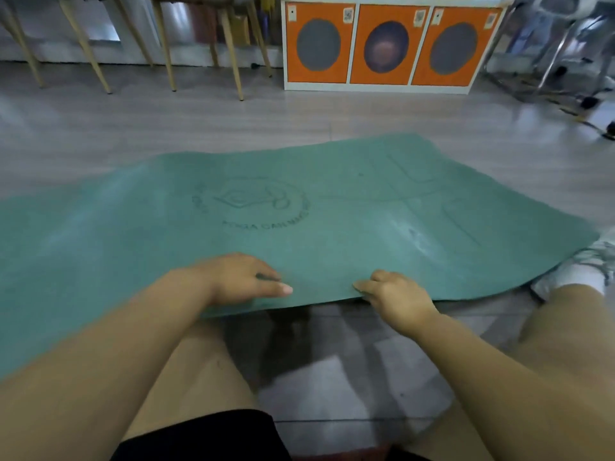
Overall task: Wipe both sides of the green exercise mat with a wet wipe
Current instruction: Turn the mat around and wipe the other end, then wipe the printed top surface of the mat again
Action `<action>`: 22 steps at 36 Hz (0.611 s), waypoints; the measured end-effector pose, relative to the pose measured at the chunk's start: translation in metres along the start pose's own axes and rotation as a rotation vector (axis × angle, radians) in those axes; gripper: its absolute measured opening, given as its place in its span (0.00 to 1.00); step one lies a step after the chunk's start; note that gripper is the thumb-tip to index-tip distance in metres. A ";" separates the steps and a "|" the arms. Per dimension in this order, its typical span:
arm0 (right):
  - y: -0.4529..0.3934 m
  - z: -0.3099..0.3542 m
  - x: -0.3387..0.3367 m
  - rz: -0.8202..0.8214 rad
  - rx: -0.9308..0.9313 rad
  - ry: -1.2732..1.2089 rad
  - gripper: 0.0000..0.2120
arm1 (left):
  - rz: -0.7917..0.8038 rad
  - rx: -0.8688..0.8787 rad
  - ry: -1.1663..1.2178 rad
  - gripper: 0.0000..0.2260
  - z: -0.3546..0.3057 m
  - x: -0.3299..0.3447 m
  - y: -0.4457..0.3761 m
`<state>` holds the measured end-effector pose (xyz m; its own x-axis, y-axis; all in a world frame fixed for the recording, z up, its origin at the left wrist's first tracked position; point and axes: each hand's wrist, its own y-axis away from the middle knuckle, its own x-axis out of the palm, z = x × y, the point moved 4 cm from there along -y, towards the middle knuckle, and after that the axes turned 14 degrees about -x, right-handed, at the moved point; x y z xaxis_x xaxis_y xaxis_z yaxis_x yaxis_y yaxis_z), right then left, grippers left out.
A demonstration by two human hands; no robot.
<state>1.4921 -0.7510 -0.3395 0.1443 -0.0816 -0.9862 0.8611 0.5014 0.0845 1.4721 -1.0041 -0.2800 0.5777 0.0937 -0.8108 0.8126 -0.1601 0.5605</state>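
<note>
The green exercise mat point(332, 207) lies spread across the grey floor, printed side up with a round logo near its middle. Its near edge is lifted off the floor in front of my knees. My left hand point(239, 281) grips that raised edge, thumb on top and fingers curled under. My right hand point(396, 297) pinches the same edge a little to the right, thumb on the upper face. No wet wipe is visible in either hand or on the mat.
Wooden chair legs point(233, 61) stand at the back left. A white cabinet with orange panels point(382, 44) stands at the back middle. A metal-framed rack point(565, 61) is at the back right. My shoe point(579, 271) touches the mat's right corner.
</note>
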 end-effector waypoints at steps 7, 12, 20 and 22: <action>0.009 -0.037 0.030 0.106 0.120 -0.146 0.19 | 0.120 -0.068 -0.314 0.38 -0.025 0.054 -0.079; 0.010 -0.065 0.055 0.169 0.252 -0.220 0.26 | 0.180 -0.118 -0.462 0.38 -0.040 0.098 -0.102; 0.006 -0.089 0.087 0.153 0.449 -0.306 0.33 | 0.203 -0.090 -0.657 0.33 -0.062 0.153 -0.113; 0.009 -0.092 0.092 0.147 0.461 -0.329 0.34 | 0.190 -0.079 -0.715 0.32 -0.066 0.163 -0.113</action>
<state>1.4679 -0.6748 -0.4430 0.3587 -0.3397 -0.8695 0.9332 0.1075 0.3429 1.4800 -0.9061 -0.4644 0.5396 -0.5957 -0.5949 0.7221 -0.0357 0.6908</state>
